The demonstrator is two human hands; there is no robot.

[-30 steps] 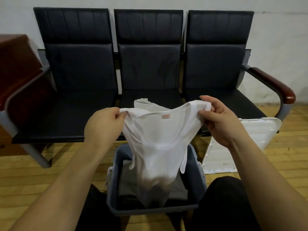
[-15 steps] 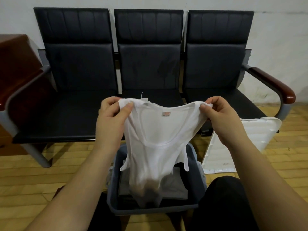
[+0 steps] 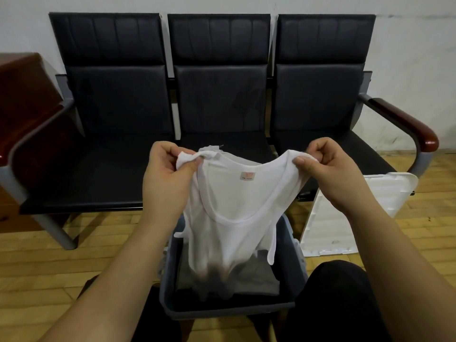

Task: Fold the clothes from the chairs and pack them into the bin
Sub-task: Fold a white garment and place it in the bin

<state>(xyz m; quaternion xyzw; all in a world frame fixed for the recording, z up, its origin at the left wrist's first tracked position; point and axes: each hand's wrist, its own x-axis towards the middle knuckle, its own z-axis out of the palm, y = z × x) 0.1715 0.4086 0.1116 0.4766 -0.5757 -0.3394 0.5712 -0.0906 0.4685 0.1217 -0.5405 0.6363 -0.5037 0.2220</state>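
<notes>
White tank top (image 3: 234,213) pinched at both shoulder straps — left hand (image 3: 167,178), right hand (image 3: 330,174) — hanging over grey bin (image 3: 291,280) before black chairs (image 3: 222,99); hem inside bin.

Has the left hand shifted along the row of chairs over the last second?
Yes. The left hand, pinching the white tank top, has moved right, from below the left chair's seat toward the middle chair.

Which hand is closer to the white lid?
Right. The right hand holds the tank top just left of the white lid; the left hand is farther left.
</notes>
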